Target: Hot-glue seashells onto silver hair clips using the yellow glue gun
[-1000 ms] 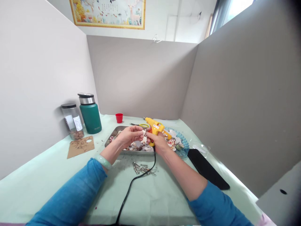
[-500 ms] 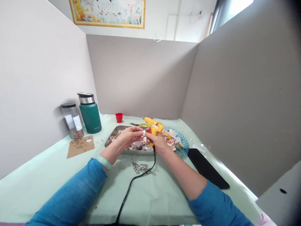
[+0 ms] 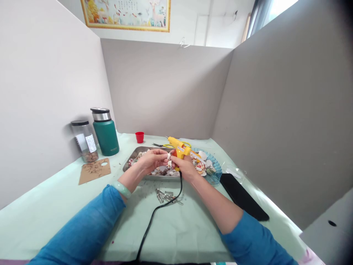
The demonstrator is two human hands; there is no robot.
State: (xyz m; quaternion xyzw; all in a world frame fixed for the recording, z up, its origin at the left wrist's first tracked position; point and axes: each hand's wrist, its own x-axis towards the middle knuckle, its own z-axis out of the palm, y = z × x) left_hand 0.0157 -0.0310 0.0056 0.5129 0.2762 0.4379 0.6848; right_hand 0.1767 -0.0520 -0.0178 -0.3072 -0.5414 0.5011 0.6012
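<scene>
Left hand pinched small white piece above tray; right hand, closed round glue gun, met it. Metal clips lay loose, tray's 6 o'clock. Amount done or left: undetermined.

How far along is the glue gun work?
Looks done: a glue stick sits in the yellow glue gun. No finished piece can be made out.
In hand: right hand holds the gun; left hand pinches a small white piece.
Probably left: shells in the metal tray and on the blue plate, loose metal clips.
</scene>
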